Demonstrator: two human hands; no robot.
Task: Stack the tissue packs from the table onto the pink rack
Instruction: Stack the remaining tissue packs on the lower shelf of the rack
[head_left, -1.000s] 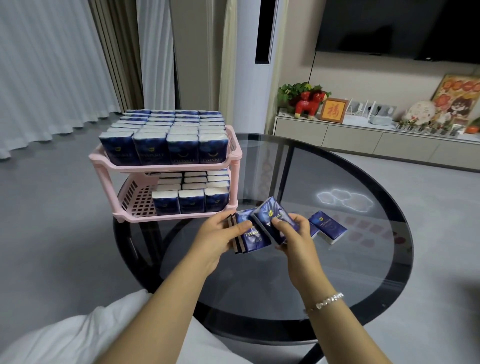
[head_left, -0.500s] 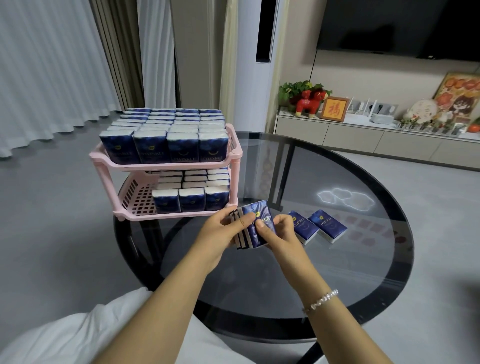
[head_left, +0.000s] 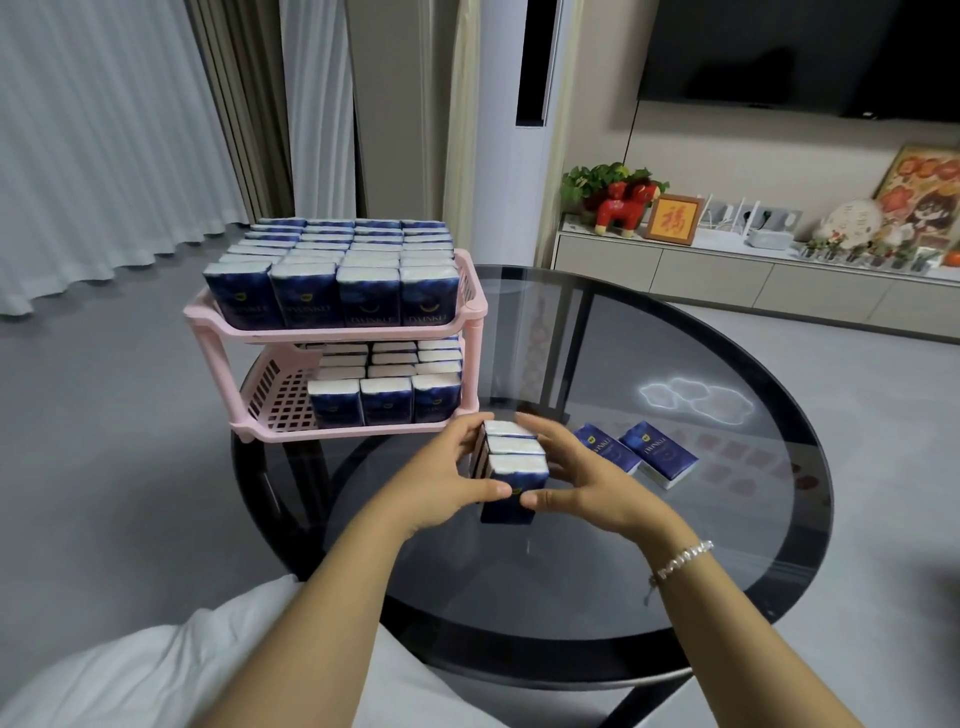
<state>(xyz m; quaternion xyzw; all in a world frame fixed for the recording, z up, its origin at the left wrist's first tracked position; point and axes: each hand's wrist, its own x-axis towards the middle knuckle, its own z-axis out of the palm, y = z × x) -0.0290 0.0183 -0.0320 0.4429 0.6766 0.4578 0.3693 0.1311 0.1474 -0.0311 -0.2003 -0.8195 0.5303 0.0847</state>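
Tissue packs (head_left: 511, 467): I now have a small bundle of them squared up and standing on edge between my palms, white tops upward, just above the glass counter (head_left: 727, 597). Half a second ago they were fanned loosely, the front one still tilted; now they sit flush, one behind another. I count three tops, though there may be more behind. My left hand (head_left: 441, 483) grips the left side, thumb curled across the front and fingers (head_left: 467, 428) wrapped round the back. My right hand (head_left: 576, 480) presses the other side the same way. Both hands are closed round the bundle, not slack.

The pink rack (head_left: 332, 332) stands just beyond my hands. Its top shelf looks full, and the lower shelf has packs on its right side with bare grid at the left. So I judge the bundle is ready to go into that lower-left gap. Two loose packs (head_left: 636, 454) lie flat on the counter to my right, near the bundle but apart from it, yet to be collected.
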